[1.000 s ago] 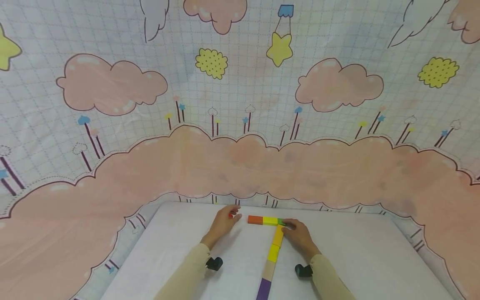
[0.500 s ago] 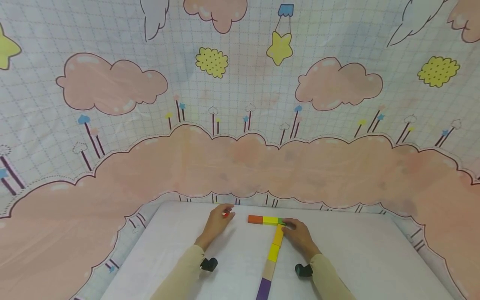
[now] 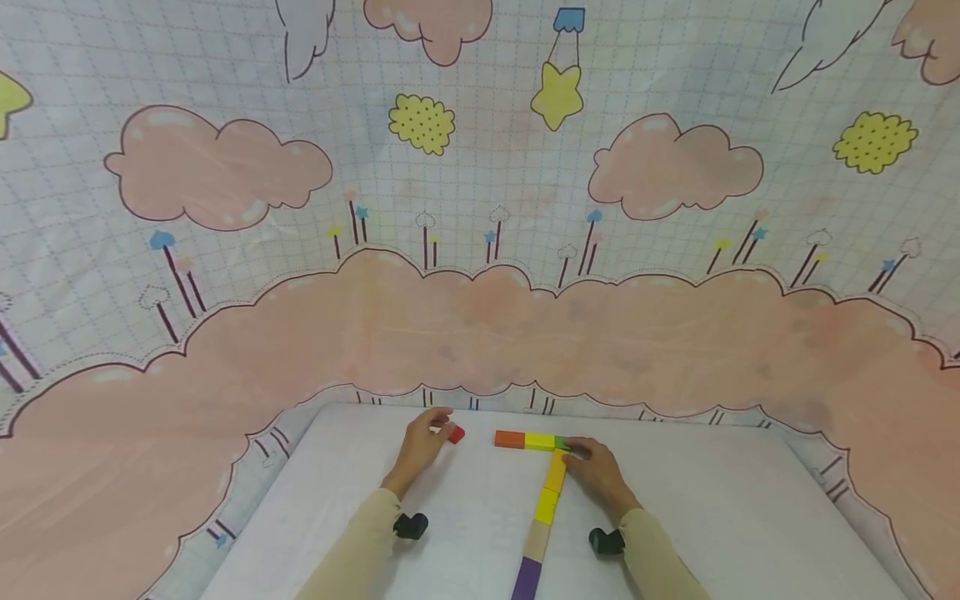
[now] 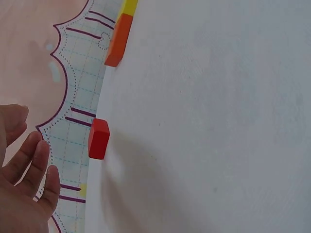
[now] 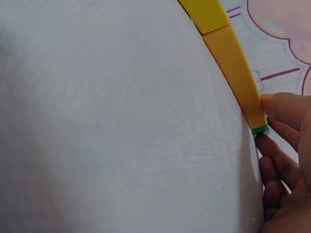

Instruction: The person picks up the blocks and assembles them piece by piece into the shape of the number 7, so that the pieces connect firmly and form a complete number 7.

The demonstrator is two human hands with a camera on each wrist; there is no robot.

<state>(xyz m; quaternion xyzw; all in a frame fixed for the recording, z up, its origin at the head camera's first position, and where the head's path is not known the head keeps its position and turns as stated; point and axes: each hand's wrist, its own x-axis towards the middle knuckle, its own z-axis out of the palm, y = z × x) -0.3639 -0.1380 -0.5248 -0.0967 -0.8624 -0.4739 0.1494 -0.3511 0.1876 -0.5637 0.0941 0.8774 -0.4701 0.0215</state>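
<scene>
A small red block [image 4: 99, 139] sits on the white table near its far edge. My left hand [image 3: 422, 443] is just left of it, fingers loosely spread; in the left wrist view they are apart from the block. To the right, an orange block [image 3: 510, 439], a yellow block [image 3: 539, 442] and a green block [image 3: 559, 442] form a row. My right hand [image 3: 597, 472] pinches around the green block's end, its thumb touching the yellow-orange block [image 5: 236, 73] beside it. Most of the green block is hidden by the fingers.
From the green end a second line runs toward me: the yellow-orange block, a yellow block [image 3: 546, 506], a tan block [image 3: 537, 540] and a purple block [image 3: 527, 577]. A patterned cloth [image 3: 480, 333] rises behind the white table [image 3: 750, 517].
My left hand has shifted left and let go of the red block, which now shows beside the fingertips, slightly left of where it was. The right hand stays at the green block.
</scene>
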